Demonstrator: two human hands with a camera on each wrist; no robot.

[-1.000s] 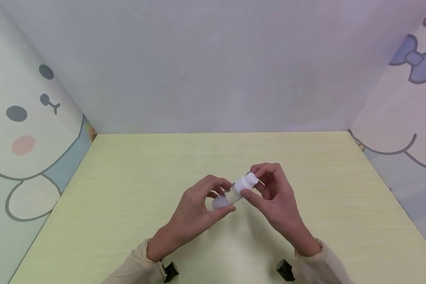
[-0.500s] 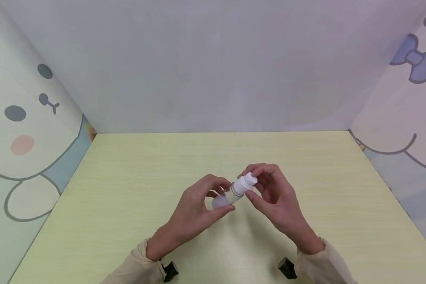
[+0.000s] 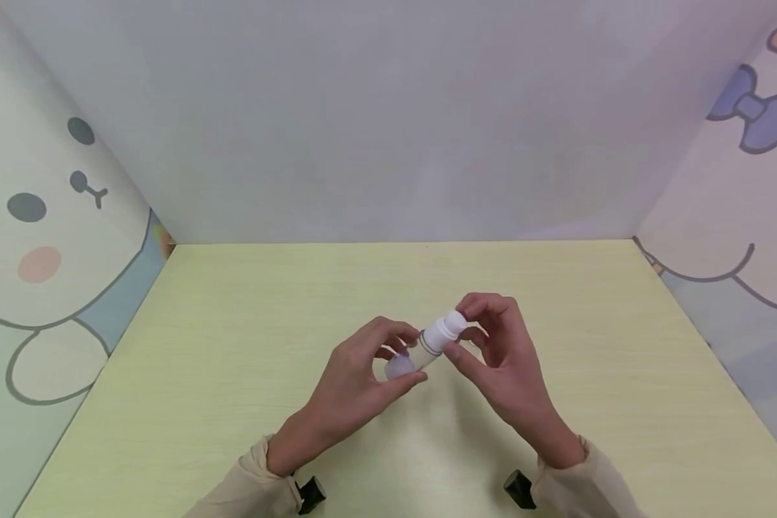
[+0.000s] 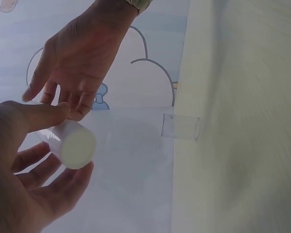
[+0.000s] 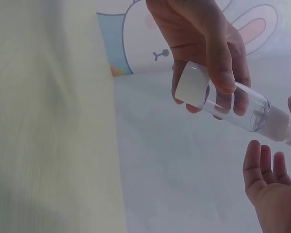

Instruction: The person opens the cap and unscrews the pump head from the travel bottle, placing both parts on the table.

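A small clear pump bottle [image 3: 422,354] is tilted up to the right above the table, with a white base and a white collar and pump head [image 3: 444,332]. My left hand [image 3: 352,381] holds its lower body between thumb and fingers. At the collar and pump head, my right hand [image 3: 508,363] pinches with thumb and index finger; its other fingers are curled loosely behind, clear of the bottle in the right wrist view. The white base [image 4: 79,148] faces the left wrist camera. A clear cylindrical cap [image 4: 180,127] lies on the table beyond the hands, mostly hidden in the head view.
The pale wood-patterned table [image 3: 265,309] spreads around both hands. A plain light wall [image 3: 388,129] rises at its back edge. Side panels carry cartoon drawings, on the left [image 3: 52,237] and on the right [image 3: 706,216]. Dark wrist cameras show by the sleeves.
My right fingers reached forward round the collar half a second ago and are now drawn back, the thumb against the collar again. The bottle and left hand have hardly moved.
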